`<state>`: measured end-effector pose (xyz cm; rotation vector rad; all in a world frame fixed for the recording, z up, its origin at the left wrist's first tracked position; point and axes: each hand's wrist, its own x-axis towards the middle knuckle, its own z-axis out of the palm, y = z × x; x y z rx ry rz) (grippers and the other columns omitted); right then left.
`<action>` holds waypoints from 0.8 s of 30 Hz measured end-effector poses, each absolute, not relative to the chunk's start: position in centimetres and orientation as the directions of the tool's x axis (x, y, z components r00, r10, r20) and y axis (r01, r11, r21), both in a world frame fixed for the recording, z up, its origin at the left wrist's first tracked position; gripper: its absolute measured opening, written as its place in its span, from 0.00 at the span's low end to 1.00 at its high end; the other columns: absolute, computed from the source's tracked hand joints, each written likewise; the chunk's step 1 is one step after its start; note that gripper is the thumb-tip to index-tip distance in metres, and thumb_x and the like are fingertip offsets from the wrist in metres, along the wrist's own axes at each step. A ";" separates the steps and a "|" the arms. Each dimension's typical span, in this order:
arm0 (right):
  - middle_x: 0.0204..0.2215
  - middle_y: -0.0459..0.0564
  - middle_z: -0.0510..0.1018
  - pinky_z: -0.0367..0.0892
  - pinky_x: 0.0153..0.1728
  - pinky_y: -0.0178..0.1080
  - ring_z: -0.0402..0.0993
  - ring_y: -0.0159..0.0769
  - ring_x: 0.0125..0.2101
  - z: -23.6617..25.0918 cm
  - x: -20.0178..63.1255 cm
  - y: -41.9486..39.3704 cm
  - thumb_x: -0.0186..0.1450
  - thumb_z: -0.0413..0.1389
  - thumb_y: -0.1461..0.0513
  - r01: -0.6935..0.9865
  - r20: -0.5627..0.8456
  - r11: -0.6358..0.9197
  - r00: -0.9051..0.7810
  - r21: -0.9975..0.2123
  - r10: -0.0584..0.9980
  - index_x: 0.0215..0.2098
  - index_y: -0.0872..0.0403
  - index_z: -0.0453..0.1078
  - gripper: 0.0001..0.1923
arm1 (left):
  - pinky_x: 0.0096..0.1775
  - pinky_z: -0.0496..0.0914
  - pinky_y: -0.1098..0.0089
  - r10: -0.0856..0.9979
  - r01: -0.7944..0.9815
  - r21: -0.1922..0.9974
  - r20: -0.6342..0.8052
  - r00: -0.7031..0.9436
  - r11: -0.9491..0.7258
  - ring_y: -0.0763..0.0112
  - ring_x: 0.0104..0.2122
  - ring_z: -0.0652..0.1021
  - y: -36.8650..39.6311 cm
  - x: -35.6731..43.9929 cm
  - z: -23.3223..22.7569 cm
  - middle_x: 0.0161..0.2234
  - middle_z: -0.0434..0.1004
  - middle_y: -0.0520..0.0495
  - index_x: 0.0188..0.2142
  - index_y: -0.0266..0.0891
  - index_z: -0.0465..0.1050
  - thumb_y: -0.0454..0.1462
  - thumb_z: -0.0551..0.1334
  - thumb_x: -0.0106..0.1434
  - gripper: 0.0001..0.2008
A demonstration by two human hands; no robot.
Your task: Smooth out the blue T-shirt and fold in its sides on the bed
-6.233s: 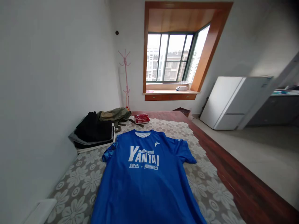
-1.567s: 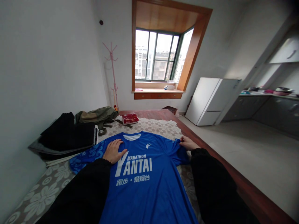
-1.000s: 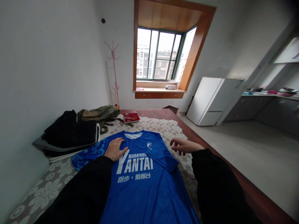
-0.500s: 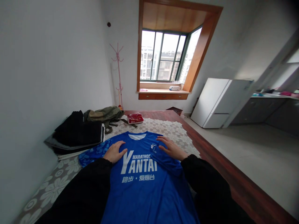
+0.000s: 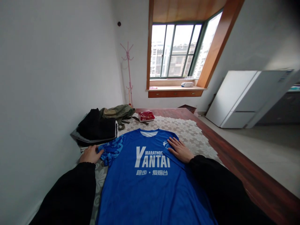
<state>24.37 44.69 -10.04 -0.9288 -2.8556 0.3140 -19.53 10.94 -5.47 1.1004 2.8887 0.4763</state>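
Note:
A blue short-sleeved T-shirt with white "Marathon Yantai" lettering lies spread out, front up, its collar pointing away from me. At the patterned sleeve on the left, my left hand has its thumb and fingers closed on the sleeve's end. My right hand rests flat on the shirt's chest beside the small white logo, fingers stretched out. The other sleeve lies folded inward over the chest, partly hidden under my right hand and forearm.
A floral lace tablecloth covers part of the dark red wooden table. Folded dark clothes, a green backpack and a red tissue pack lie beyond the shirt. A wall runs close on the left.
My left hand has moved left from the shirt's chest to the patterned sleeve's end and closed on it. My right hand has settled flat on the chest. The view has shifted.

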 end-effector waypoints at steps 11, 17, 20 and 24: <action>0.74 0.52 0.51 0.39 0.72 0.58 0.39 0.49 0.74 -10.2 24.3 44.8 0.74 0.39 0.40 0.562 0.062 0.794 -0.806 -0.230 0.588 0.74 0.51 0.53 0.38 | 0.55 0.73 0.58 0.693 0.581 0.743 0.225 -0.685 0.333 0.53 0.53 0.78 14.1 -14.0 -2.9 0.53 0.77 0.35 0.53 0.37 0.65 0.49 0.54 0.66 0.22; 0.74 0.52 0.51 0.40 0.72 0.58 0.40 0.49 0.74 -9.8 24.3 44.5 0.74 0.40 0.41 0.558 0.069 0.794 -0.806 -0.242 0.588 0.73 0.50 0.54 0.37 | 0.58 0.70 0.58 0.959 0.729 0.685 0.207 -0.195 0.000 0.54 0.57 0.75 13.5 -8.5 1.2 0.60 0.73 0.43 0.62 0.45 0.67 0.49 0.65 0.63 0.29; 0.74 0.53 0.51 0.39 0.72 0.58 0.39 0.49 0.74 -9.6 24.3 44.4 0.74 0.40 0.40 0.560 0.060 0.793 -0.807 -0.240 0.588 0.73 0.51 0.54 0.38 | 0.57 0.70 0.56 0.963 0.787 0.600 0.097 -0.250 0.143 0.50 0.52 0.77 12.8 -9.7 1.1 0.56 0.76 0.41 0.56 0.42 0.71 0.48 0.65 0.59 0.27; 0.74 0.51 0.50 0.40 0.72 0.58 0.39 0.49 0.74 -9.9 24.5 44.5 0.74 0.40 0.40 0.557 0.067 0.794 -0.807 -0.243 0.587 0.74 0.49 0.52 0.37 | 0.50 0.73 0.58 0.979 0.848 0.490 -0.068 -0.193 0.201 0.51 0.48 0.78 11.7 -10.9 -0.8 0.50 0.78 0.43 0.50 0.44 0.74 0.42 0.67 0.52 0.24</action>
